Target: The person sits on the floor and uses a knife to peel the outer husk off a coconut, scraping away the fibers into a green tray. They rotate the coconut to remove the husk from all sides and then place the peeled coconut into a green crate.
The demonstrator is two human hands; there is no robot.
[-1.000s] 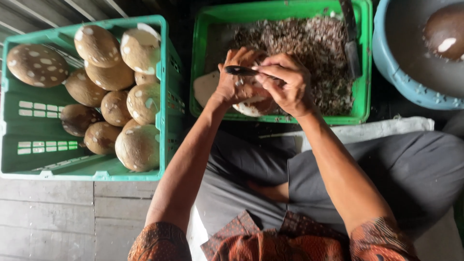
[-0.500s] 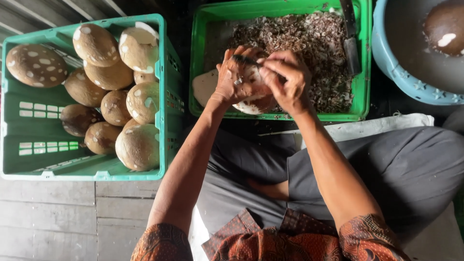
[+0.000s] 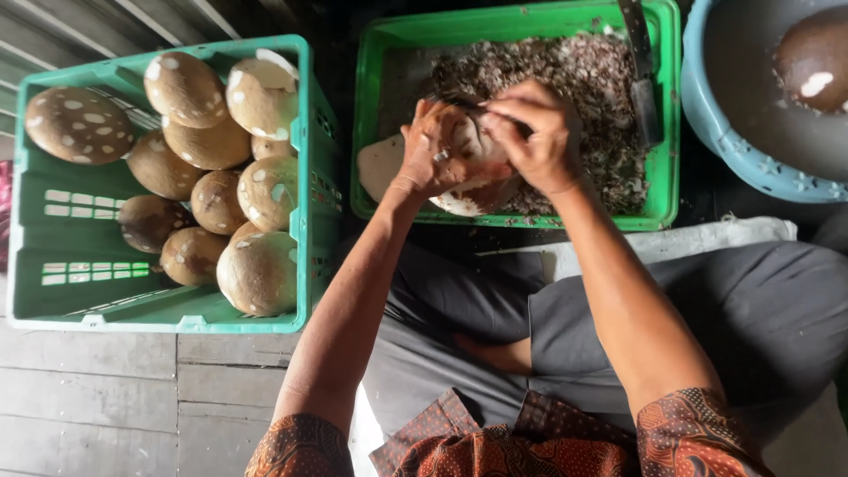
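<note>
Coconut (image 3: 473, 190), brown and partly pared white, held over green tray (image 3: 512, 216) of shavings. Left hand (image 3: 433, 155) cups and grips it; right hand (image 3: 534, 137) clenched on dark blade (image 3: 459, 104) against shell. Peeled coconuts fill green crate (image 3: 177, 314) at left

My sleeves (image 3: 689, 433) are rust-brown with fine dotted print. The crate (image 3: 300, 185) beside my knee is green, full of tan-brown coconuts (image 3: 261, 274) blotched white. The tray (image 3: 662, 115) ahead is brighter green, its shavings (image 3: 565, 79) grey-brown. The basin (image 3: 720, 124) is pale blue; my trousers (image 3: 707, 300) are grey.
</note>
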